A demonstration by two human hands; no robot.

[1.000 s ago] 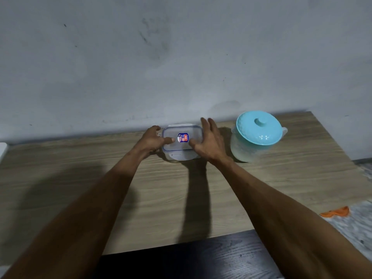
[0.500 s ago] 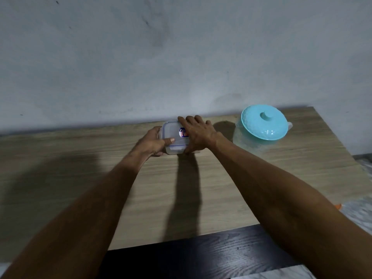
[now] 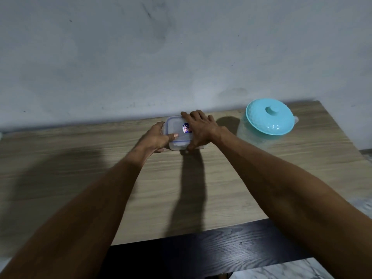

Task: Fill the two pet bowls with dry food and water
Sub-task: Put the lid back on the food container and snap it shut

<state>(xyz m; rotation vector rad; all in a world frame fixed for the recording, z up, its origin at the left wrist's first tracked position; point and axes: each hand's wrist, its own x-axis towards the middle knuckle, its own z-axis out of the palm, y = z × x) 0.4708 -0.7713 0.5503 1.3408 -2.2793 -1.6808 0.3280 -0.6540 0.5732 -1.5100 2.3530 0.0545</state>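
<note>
A small clear plastic container [image 3: 177,130] with a snap-on lid and a round sticker stands at the back of the wooden table [image 3: 80,158], close to the wall. My left hand [image 3: 156,138] grips its left side, thumb resting on the lid. My right hand [image 3: 199,129] lies over the lid's right half, fingers at the far edge and thumb at the near right corner. To the right stands a translucent pitcher [image 3: 267,121] with a turquoise lid. No pet bowls are in view.
A grey wall rises directly behind the table. A dark wood surface [image 3: 201,250] lies below the table's near edge, with marbled floor [image 3: 281,270] at the bottom right. The table's right end stops just past the pitcher.
My right hand has moved from the container's right side onto its lid, fingers now over the far edge. The left hand keeps its grip. The view has shifted slightly.
</note>
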